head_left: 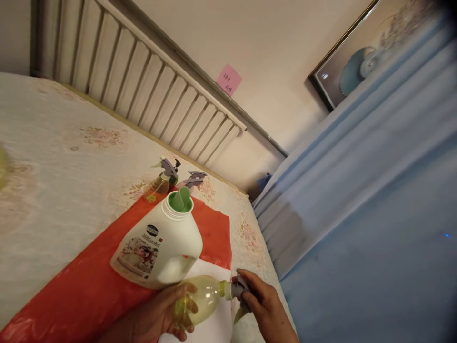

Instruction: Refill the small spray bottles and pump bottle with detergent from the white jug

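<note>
My left hand [174, 307] is wrapped around the base of a clear yellow spray bottle [205, 300], which is tipped on its side. At its neck, my right hand [264, 302] grips the grey trigger sprayer head [238, 289]. The head meets the bottle's white collar; whether it is fully screwed on I cannot tell. Just beyond my left hand stands a white detergent jug [167, 247] with a printed label and a green pour spout in its uncapped mouth. Under the bottle lies a white sheet [214, 317], partly hidden by my hands.
A red sheet [85, 257] covers part of the floral tablecloth [46, 124]. Behind the jug are another spray bottle [157, 188] and grey sprayer heads [195, 178]. A radiator [143, 71] lines the far edge; a blue curtain [357, 200] hangs at right.
</note>
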Motion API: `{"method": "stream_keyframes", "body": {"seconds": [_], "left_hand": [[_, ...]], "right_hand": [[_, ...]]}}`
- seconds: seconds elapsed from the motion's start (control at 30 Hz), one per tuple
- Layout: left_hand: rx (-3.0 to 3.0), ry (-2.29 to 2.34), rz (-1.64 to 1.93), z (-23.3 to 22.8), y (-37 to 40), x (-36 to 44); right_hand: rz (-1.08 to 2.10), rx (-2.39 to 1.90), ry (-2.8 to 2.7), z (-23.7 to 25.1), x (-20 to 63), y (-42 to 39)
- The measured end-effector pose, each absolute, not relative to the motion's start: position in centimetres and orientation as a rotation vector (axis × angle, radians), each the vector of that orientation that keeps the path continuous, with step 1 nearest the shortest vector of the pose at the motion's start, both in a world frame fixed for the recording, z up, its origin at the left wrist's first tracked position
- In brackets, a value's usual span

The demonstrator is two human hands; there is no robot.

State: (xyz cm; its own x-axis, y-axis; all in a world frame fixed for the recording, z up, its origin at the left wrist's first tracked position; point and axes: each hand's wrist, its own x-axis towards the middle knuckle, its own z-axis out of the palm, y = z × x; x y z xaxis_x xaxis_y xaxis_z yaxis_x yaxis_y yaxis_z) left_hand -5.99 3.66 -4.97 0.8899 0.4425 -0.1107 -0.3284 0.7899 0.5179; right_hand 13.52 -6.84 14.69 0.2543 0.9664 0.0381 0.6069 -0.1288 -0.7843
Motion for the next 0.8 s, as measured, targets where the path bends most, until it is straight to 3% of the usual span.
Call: {"method": "stream_keyframes", "body": {"seconds": [0.5,0.8], "left_hand": [[0.5,0.19,0.4,-4.1,3.8,-6.5],[0.522,0.179,0.381,-4.9,3.8,-6.4]], "right_hand": [[0.382,-1.792,-1.291,16.1,14.3,-7.5],[0.39,-1.811,-1.334,17.7,15.4,-8.4]]}}
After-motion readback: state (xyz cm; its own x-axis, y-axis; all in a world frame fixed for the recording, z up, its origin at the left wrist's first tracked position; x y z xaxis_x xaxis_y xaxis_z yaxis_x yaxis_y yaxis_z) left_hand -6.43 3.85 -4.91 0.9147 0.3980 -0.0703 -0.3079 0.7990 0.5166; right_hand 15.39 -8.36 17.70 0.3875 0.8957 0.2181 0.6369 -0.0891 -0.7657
